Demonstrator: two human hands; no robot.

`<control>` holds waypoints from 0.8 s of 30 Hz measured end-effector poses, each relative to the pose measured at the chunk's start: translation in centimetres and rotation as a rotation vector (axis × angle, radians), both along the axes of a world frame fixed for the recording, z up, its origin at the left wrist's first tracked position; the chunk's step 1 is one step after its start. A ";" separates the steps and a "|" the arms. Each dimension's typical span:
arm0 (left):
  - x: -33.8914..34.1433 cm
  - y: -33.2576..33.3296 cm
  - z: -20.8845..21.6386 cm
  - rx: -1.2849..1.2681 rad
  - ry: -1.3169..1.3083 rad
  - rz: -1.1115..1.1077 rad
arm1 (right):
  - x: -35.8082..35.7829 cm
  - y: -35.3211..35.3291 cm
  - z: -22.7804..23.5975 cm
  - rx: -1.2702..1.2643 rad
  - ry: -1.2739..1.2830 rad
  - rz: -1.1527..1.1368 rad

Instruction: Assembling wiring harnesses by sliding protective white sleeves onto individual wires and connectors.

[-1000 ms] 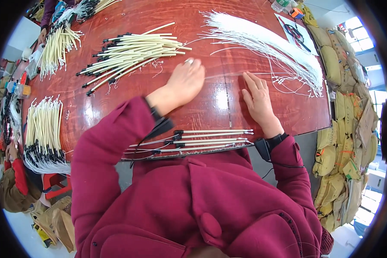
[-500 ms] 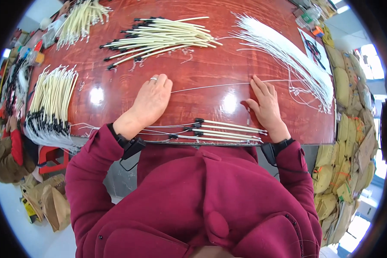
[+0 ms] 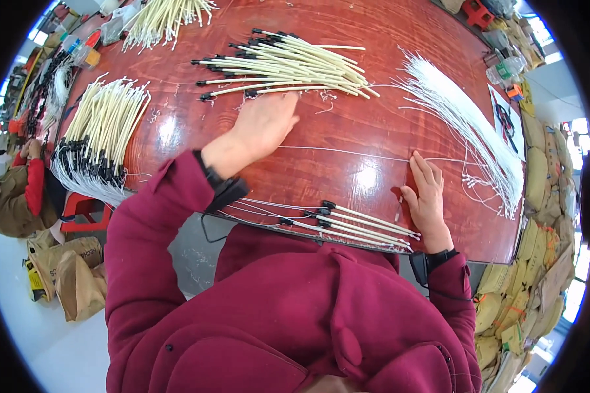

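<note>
A thin white cord (image 3: 347, 151) lies across the red-brown table. My right hand (image 3: 427, 200) rests flat beside the glare spot, fingers stretched out, the fingertips on the cord. Just in front of a pile of cream tubes with black ends (image 3: 301, 63) is my left hand (image 3: 263, 128), raised over the table with the thumb apart from the fingers; its fingertips are partly turned from view and I see nothing in it. Close to my body, several cream tubes with black ends and white cords (image 3: 367, 226) lie along the table's front edge.
A bundle of white cords (image 3: 469, 111) lies at the right. On the left are a stack of corded tubes (image 3: 105, 124) and another tube pile (image 3: 170, 19). A plastic bottle (image 3: 507, 69) stands at the far right. Another person (image 3: 19, 190) sits at the left.
My left hand has left the cord and moved away from my body, up to the tube pile. My right hand keeps its place on the cord. The whole view has shifted a little.
</note>
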State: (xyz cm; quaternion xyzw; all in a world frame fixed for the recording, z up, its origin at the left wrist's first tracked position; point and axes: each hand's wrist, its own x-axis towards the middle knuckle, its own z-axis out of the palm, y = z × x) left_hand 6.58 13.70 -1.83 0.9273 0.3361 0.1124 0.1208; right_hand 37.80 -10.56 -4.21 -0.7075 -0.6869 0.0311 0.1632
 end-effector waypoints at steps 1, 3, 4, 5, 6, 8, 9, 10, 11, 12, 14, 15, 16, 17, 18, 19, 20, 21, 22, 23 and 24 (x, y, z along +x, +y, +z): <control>1.3 1.2 0.5 0.080 -0.053 -0.019 | 0.0 -0.1 0.0 0.004 0.000 0.009; 4.2 4.3 0.7 0.283 -0.173 -0.104 | -0.3 -0.1 0.1 -0.001 0.029 0.001; 5.6 6.0 0.5 0.410 -0.238 -0.172 | -0.5 0.1 0.2 0.000 0.042 0.000; 6.9 7.4 0.5 0.449 -0.198 -0.197 | -0.6 0.2 0.3 0.009 0.041 0.018; 8.0 8.6 0.3 0.486 -0.159 -0.222 | -0.8 0.4 0.3 0.014 0.036 0.016; 9.5 9.8 0.3 0.512 -0.097 -0.224 | -1.1 0.1 0.3 0.020 0.030 -0.006; 10.1 10.1 0.2 0.530 -0.038 -0.240 | -1.1 0.0 0.3 0.023 0.030 -0.004; 10.3 10.5 0.0 0.548 0.021 -0.254 | -1.2 -0.2 0.3 0.023 0.033 -0.006; 10.0 10.9 -0.2 0.552 0.023 -0.248 | -1.3 -0.2 0.4 0.023 0.037 -0.007; 9.9 11.0 -0.3 0.552 -0.012 -0.261 | -1.4 -0.3 0.4 0.021 0.040 -0.014; 9.5 11.3 -0.5 0.553 -0.082 -0.283 | -1.4 -0.2 0.4 0.031 0.032 -0.016; 9.3 11.4 -0.5 0.557 -0.083 -0.280 | -1.4 -0.1 0.4 0.039 0.024 -0.017; 9.1 11.5 -0.6 0.542 -0.107 -0.298 | -1.5 0.0 0.5 0.047 0.016 -0.017; 8.7 11.6 -0.5 0.527 -0.130 -0.316 | -1.6 0.0 0.5 0.050 0.013 -0.011; 8.3 11.6 -0.4 0.513 -0.153 -0.333 | -1.9 0.0 0.5 0.051 0.019 -0.014; 8.0 11.7 -0.5 0.517 -0.155 -0.325 | -2.1 -0.1 0.4 0.050 0.024 -0.017; 7.8 11.8 -0.5 0.521 -0.123 -0.336 | -2.3 -0.2 0.5 0.050 0.028 -0.019; 7.7 11.8 -0.5 0.524 -0.092 -0.345 | -2.6 -0.2 0.5 0.053 0.025 -0.012; 7.6 11.8 -0.5 0.524 -0.061 -0.358 | -2.8 -0.4 0.4 0.059 0.022 -0.015; 7.5 11.8 -0.5 0.525 -0.063 -0.353 | -3.0 -0.5 0.4 0.065 0.019 -0.018; 7.5 11.7 -0.5 0.525 -0.080 -0.357 | -3.2 -0.4 0.4 0.070 0.017 -0.021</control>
